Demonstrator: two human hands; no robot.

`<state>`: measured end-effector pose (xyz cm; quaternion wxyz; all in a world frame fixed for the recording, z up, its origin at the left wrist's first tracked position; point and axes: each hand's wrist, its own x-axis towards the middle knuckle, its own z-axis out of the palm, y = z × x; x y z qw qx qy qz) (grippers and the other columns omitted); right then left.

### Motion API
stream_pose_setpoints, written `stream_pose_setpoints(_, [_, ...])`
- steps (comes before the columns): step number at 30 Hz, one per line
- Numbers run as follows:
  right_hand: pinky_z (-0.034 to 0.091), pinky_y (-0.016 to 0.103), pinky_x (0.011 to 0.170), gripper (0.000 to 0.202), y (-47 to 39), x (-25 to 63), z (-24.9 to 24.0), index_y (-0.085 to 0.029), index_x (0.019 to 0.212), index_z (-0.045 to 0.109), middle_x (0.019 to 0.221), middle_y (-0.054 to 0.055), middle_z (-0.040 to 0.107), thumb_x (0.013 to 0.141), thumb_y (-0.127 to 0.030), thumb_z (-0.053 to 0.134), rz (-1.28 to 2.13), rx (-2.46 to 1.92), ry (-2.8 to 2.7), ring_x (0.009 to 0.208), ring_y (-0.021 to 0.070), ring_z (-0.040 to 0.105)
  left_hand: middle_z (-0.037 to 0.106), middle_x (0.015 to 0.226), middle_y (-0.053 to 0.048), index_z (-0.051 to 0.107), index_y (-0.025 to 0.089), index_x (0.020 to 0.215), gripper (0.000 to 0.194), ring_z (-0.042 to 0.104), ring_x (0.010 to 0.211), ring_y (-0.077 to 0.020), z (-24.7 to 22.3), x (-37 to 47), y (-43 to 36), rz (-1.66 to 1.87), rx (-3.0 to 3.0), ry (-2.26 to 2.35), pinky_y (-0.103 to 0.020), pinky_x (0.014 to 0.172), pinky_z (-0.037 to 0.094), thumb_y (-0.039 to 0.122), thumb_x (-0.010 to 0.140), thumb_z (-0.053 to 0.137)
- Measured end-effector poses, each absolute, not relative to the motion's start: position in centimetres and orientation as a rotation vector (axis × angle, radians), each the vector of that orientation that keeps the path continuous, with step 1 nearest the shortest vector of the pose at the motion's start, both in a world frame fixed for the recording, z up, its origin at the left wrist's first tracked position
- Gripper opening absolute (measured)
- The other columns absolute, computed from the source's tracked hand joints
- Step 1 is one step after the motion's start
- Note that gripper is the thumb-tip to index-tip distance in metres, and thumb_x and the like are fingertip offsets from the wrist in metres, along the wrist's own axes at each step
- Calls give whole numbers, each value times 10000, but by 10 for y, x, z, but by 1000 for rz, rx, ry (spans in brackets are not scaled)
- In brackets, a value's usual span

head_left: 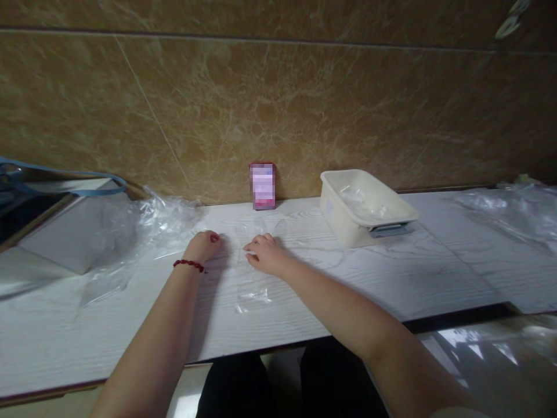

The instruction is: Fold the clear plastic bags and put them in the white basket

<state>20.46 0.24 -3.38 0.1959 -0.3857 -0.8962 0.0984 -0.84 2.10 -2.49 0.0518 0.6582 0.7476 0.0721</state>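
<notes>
A clear plastic bag (255, 293) lies flat on the white wood-grain table (304, 313), in front of me. My right hand (265, 253) rests over the upper part of this bag, its thumb and fingers apart. To the left of the bag is my left hand (204, 245), just above the table, with its fingers curled together; whether something small is between them I cannot make out. A red bead bracelet (188, 265) circles the left wrist.
A phone (263, 187) leans on the marble wall. A cream bin (348, 223) holding clear plastic stands at the right. Crumpled clear bags (163, 223) and a white box (82, 232) with a blue strap (78, 191) are at the left. More clear plastic (517, 206) lies far right.
</notes>
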Motion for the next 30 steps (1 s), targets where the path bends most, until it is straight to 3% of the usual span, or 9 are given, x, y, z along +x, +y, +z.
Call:
stream_pose_setpoints(7, [321,330,839,261,1,203,-34,-251,1020,566,950,44,509,810,-317,426,316,-1046,-2546,936,171,385,633,820,-147,593,113,830,301,581,788,-239,-24,2,20,222,1986,2386,-293,676,416,267,741,349])
stream_pose_setpoints(10, [324,323,831,265,0,202,-34,-258,1026,569,958,45,505,793,-309,453,313,-1016,-2557,942,174,385,632,783,-120,536,114,884,287,582,737,-215,-18,3,16,368,1861,2354,-275,615,410,281,758,340])
stream_pose_setpoints(19, [292,314,890,297,6,200,-30,-179,1066,504,992,57,528,781,-256,467,360,-1022,-2387,972,161,420,603,704,-24,475,181,792,165,560,629,-139,-2,26,4,769,1864,2100,-236,570,396,322,731,417])
stream_pose_setpoints(26, [303,303,900,485,6,201,-25,-154,1216,300,1185,72,449,759,-170,462,456,-1047,-2205,1020,154,406,627,681,-7,430,193,864,327,557,559,-125,-6,42,-3,951,1832,1729,-230,517,390,453,681,511])
stream_pose_setpoints(30, [346,272,841,447,8,201,-24,-204,1198,330,1032,20,557,772,-110,428,576,-1054,-2202,910,127,483,639,691,-22,423,189,875,354,585,617,-146,-10,49,-3,944,1796,1536,-246,543,411,475,683,502])
